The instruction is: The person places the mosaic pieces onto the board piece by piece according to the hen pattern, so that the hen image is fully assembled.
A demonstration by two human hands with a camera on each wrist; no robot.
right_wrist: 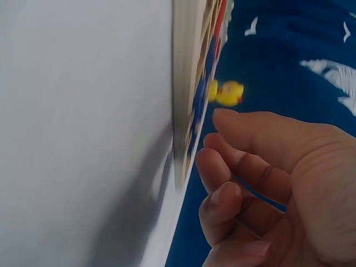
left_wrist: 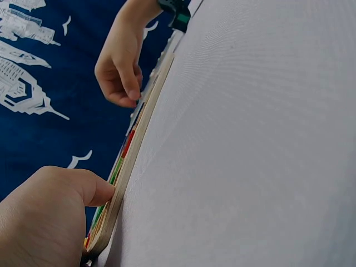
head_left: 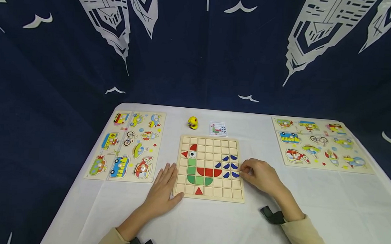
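A wooden grid board (head_left: 225, 193) lies on the table with colored pieces forming a bird: red triangles, green squares and quarter-rounds, red body pieces, a white eye tile (head_left: 192, 154) and several blue segments (head_left: 226, 165). My left hand (head_left: 162, 192) rests at the board's left edge with straight fingers. In the left wrist view its thumb (left_wrist: 99, 188) touches the rim near the corner. My right hand (head_left: 261, 174) hovers beside the right edge, close to the blue segments, with fingers loosely bent. The right wrist view shows nothing between its thumb (right_wrist: 250, 130) and fingers.
Behind the board stand a yellow toy duck (head_left: 193, 122) and a small pattern card (head_left: 218, 129) picturing the same bird. Vehicle puzzle boards lie at left (head_left: 160, 146) and right (head_left: 330, 143). A dark blue printed curtain (head_left: 197, 64) hangs behind the white-covered table (head_left: 211, 226).
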